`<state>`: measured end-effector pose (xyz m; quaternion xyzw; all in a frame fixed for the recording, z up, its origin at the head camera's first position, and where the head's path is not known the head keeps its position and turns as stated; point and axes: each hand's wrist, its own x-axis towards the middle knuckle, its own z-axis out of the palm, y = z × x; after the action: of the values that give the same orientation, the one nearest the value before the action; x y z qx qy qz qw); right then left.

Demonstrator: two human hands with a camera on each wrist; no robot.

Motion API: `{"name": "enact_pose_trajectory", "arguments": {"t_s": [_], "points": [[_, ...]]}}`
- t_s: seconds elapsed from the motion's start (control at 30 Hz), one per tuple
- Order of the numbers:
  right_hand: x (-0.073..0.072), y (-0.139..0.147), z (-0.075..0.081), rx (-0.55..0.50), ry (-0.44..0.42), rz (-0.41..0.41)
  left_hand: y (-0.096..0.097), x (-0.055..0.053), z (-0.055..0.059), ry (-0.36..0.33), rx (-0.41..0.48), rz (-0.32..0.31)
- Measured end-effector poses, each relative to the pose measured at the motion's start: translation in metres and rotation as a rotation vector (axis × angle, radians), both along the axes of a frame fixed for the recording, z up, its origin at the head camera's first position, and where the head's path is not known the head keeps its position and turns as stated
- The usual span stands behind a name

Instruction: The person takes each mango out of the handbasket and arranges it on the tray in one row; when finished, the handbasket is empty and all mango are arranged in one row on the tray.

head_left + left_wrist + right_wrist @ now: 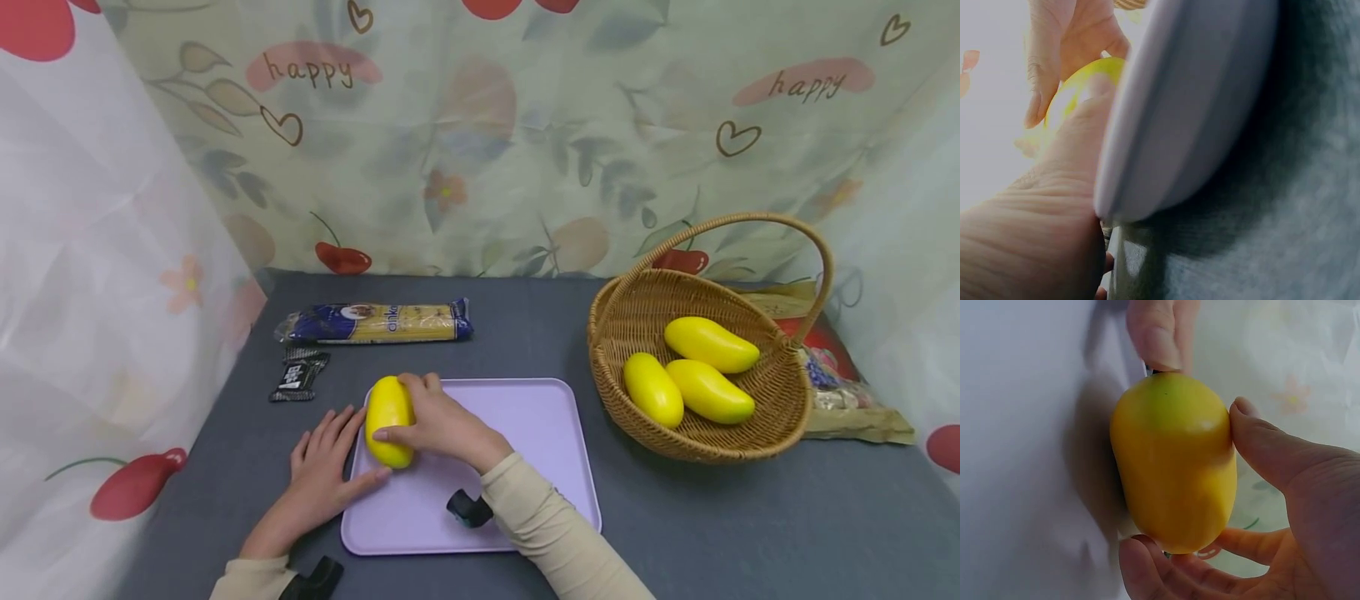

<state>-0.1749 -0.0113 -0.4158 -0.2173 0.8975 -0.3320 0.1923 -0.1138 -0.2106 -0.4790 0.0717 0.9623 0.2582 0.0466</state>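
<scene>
My right hand (448, 427) grips a yellow mango (387, 417) over the left part of a lilac tray (517, 433). In the right wrist view, thumb and fingers hold the mango (1175, 469) at its sides, its greenish end toward the other hand. My left hand (322, 471) rests at the tray's left edge with its fingers extended, the thumb reaching over the rim beside the mango's near end. In the left wrist view, the tray's rim (1138, 112) stands close to that thumb, and the mango is partly hidden.
A wicker basket (611, 383) with three yellow mangoes stands on the right, its arched handle rising high. Behind it lies a brown package (862, 421). A pasta pack (375, 323) and a small black packet (298, 375) lie at the back left. Patterned cloth surrounds the table.
</scene>
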Motion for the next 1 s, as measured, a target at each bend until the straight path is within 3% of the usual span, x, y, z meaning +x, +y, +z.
{"name": "enact_pose_trajectory", "arguments": {"t_s": [0.7,0.83,1.0], "points": [[0.004,0.003,0.003,0.039,0.031,0.018,-0.005,0.001,0.003,-0.023,-0.020,-0.003],[0.012,0.014,0.021,0.077,0.079,0.052,-0.006,0.003,0.005,-0.045,-0.039,0.014],[0.028,0.051,0.063,0.101,0.166,0.080,-0.006,0.007,0.010,-0.120,-0.071,0.070]]}}
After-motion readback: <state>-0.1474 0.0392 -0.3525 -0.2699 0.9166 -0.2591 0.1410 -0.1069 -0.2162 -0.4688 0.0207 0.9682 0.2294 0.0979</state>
